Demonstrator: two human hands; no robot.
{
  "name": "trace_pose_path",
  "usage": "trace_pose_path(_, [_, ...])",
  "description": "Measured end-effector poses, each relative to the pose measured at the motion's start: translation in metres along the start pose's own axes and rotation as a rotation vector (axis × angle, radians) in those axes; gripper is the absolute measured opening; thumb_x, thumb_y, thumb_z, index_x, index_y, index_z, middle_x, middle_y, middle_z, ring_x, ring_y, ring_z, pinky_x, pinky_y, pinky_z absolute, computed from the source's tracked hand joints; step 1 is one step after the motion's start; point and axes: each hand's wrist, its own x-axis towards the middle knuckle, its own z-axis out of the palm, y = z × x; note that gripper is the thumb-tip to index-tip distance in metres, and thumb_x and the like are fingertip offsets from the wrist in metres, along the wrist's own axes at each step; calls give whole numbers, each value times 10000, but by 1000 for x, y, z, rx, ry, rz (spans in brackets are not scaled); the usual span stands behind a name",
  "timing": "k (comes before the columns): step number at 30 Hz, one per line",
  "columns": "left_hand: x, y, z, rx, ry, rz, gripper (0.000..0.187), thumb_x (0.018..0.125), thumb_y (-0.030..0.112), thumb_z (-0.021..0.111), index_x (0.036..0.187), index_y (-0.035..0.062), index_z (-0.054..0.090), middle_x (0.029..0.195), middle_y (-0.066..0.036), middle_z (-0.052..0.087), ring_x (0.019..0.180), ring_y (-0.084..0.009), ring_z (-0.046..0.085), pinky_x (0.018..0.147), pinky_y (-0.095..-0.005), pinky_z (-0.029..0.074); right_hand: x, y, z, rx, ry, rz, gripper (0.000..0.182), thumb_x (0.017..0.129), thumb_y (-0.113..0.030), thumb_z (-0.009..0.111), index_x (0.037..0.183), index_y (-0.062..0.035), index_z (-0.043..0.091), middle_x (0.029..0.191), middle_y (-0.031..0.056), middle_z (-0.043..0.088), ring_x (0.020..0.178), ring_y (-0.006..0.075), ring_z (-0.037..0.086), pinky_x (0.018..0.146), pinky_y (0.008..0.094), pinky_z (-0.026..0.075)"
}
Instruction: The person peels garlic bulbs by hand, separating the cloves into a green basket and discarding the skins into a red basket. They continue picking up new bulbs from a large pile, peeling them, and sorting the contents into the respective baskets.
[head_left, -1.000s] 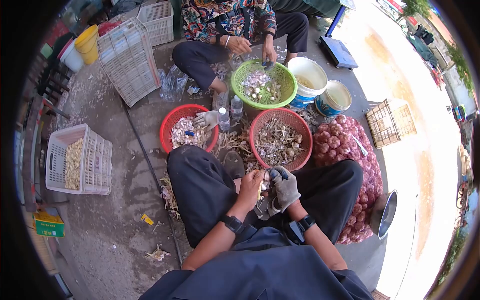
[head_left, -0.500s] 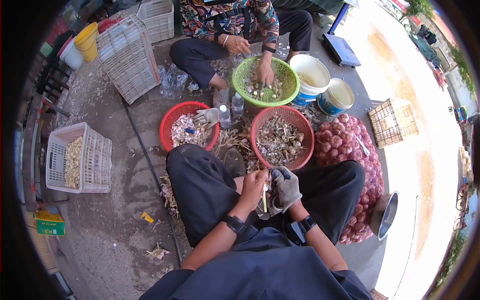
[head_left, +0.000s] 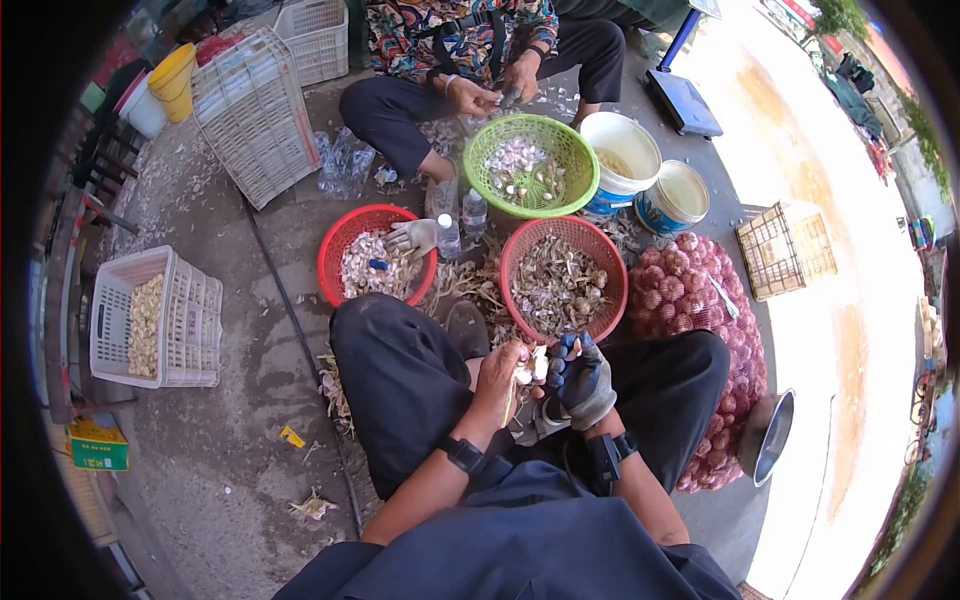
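My left hand (head_left: 494, 388), bare, is closed around a partly broken garlic bulb (head_left: 531, 366); its pale cloves show and a thin stalk hangs below. Just right of it, my right hand (head_left: 585, 385) wears a grey glove with dark fingertips. Its fingers are curled together, and what they pinch is too small to make out. Beyond both hands stands a red basket (head_left: 617, 307) of garlic bulbs and dry skins. A second red basket (head_left: 328, 262), to the left, holds loose cloves, a blue object and a light glove (head_left: 412, 237).
A person (head_left: 470, 90) sits opposite, both hands above a green basket (head_left: 585, 160) with cloves. A mesh sack of garlic (head_left: 715, 370) leans by my right leg, near a metal bowl (head_left: 770, 435). White buckets (head_left: 628, 150), water bottles (head_left: 448, 240) and a crate of cloves (head_left: 195, 325) stand around.
My hands have moved slightly apart, and the garlic bulb's pale cloves now show more. The person opposite has lifted a hand out of the green basket and brought both hands together.
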Motion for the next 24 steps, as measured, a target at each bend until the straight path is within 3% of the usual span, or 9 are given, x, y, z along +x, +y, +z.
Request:
trace_pose_path(7, [11, -9, -22, 57, 156, 85, 304, 1046, 348, 491, 1048, 55, 573, 888, -98, 660, 697, -192, 672, 542, -318, 587, 115, -52, -1, -19, 179, -115, 195, 1005, -215, 572, 1109, -63, 635, 925, 48, 640, 847, 220, 632, 740, 359, 514])
trace_pose_path(8, [12, -11, -23, 55, 152, 89, 301, 1048, 344, 486, 1050, 55, 570, 893, -95, 654, 709, -190, 670, 543, -316, 586, 157, -69, -26, 34, -70, -76, 236, 1015, -237, 566, 1157, -54, 607, 928, 57, 614, 924, 242, 629, 812, 395, 516])
trace_pose_path(10, [10, -10, -15, 74, 168, 103, 299, 1054, 340, 476, 1047, 50, 553, 900, -86, 623, 744, -181, 661, 548, -311, 585, 195, -89, 11, 13, -67, -85, 354, 1031, -294, 558, 1287, -53, 521, 1000, 85, 576, 1097, 294, 589, 961, 484, 486])
trace_pose_path(11, [9, -9, -12, 69, 183, 108, 301, 1056, 339, 474, 1042, 48, 549, 893, -85, 619, 739, -181, 659, 549, -312, 584, 186, -98, 69, -62, 185, -132, 436, 1037, -329, 554, 1369, -61, 463, 1068, 103, 564, 1195, 324, 553, 1037, 537, 454])
trace_pose_path(13, [10, -8, -10, 57, 209, 118, 303, 1058, 338, 470, 1033, 45, 543, 879, -83, 610, 729, -181, 656, 550, -316, 583, 205, -114, 100, -190, 105, -142, 593, 1030, -389, 562, 1501, -120, 322, 1311, 133, 510, 1318, 378, 452, 1103, 629, 371])
trace_pose_path(14, [12, -7, -10, 73, 192, 139, 301, 1059, 328, 462, 1042, 38, 542, 880, -85, 607, 737, -177, 655, 556, -312, 582, 211, -118, 112, -210, 159, -115, 613, 1016, -376, 590, 1527, -167, 324, 1431, 119, 461, 1287, 396, 474, 1034, 644, 431])
trace_pose_path(18, [12, -1, -3, 92, 284, 187, 244, 1023, 277, 481, 971, 51, 556, 899, -61, 574, 782, -159, 636, 615, -318, 577, 197, -101, 99, -582, 239, -243, 524, 1007, -326, 618, 1467, -193, 405, 1440, 82, 459, 1135, 386, 571, 817, 545, 582])
trace_pose_path(21, [20, -9, -14, 176, 359, 265, 250, 1026, 263, 458, 995, 37, 562, 891, -65, 585, 790, -159, 632, 661, -323, 567, 148, -69, 66, -531, 210, -185, 462, 1014, -229, 590, 1442, -136, 441, 1318, 103, 544, 921, 318, 661, 739, 479, 597])
trace_pose_path(24, [27, -23, -30, 344, 408, 371, 256, 1019, 262, 449, 1019, 38, 572, 858, -65, 609, 775, -147, 633, 649, -313, 540, 76, -35, 40, -809, 170, -21, 368, 991, -183, 620, 1341, -78, 572, 1086, 86, 669, 780, 216, 685, 648, 369, 589])
